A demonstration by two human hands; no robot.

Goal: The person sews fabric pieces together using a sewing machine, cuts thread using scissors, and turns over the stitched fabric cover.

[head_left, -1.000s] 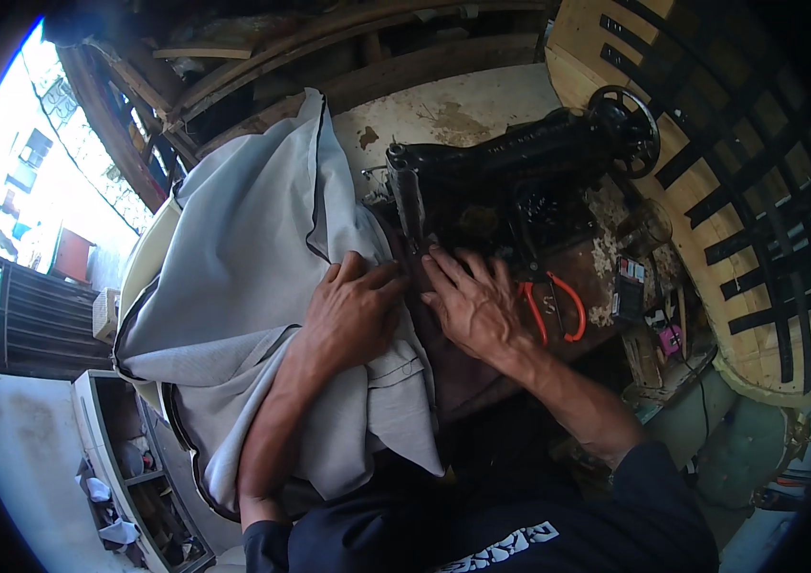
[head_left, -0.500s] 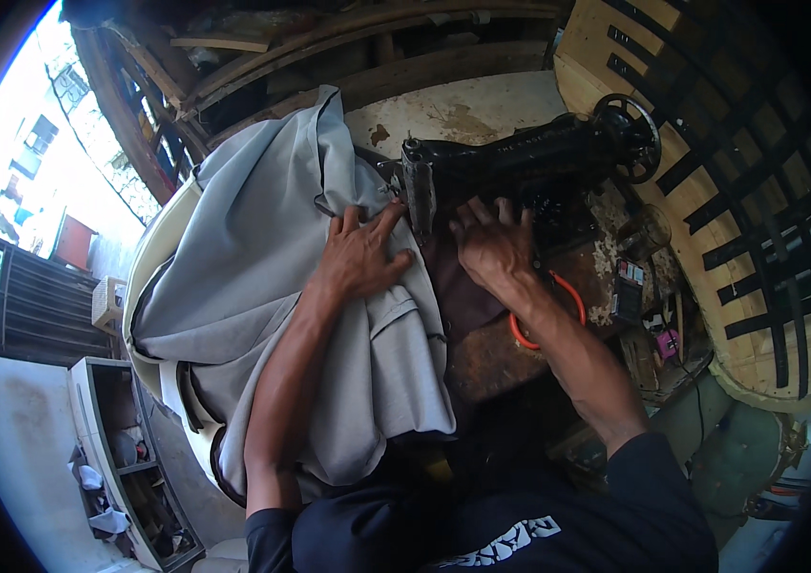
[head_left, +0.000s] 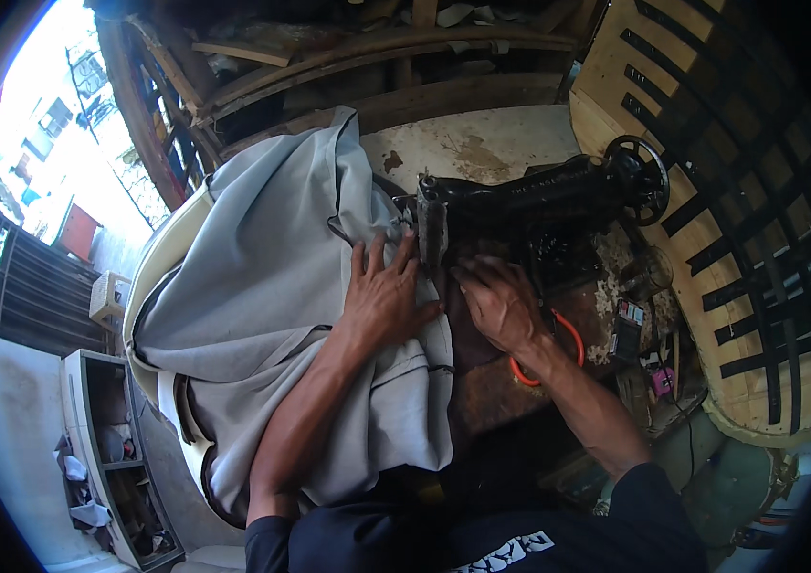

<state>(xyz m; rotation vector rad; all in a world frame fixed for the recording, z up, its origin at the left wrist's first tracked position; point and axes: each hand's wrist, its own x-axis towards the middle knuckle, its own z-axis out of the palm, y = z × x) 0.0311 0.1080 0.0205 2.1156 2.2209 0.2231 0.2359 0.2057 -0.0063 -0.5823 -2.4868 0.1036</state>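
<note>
Grey fabric [head_left: 233, 267] with dark-edged seams spreads over the left of the sewing table. My left hand [head_left: 381, 301] lies open on it, fingers spread toward the needle end of a black sewing machine [head_left: 529, 196]. My right hand [head_left: 496, 301] is closed, fingers curled at dark maroon cloth [head_left: 453, 325] just right of the needle bar; what its fingertips hold is hidden. Orange-handled scissors [head_left: 575, 349] lie partly under my right forearm.
A wooden frame with black webbing [head_left: 758, 267] stands at right. A small black pack [head_left: 627, 329], a glass jar [head_left: 644, 272] and a pink item [head_left: 663, 380] sit nearby. Wooden frames [head_left: 348, 57] are behind, a white cabinet [head_left: 109, 439] at lower left.
My left hand has moved up the grey fabric toward the needle end and spread its fingers. My right hand has shifted rightward and curled. The whole view has shifted slightly.
</note>
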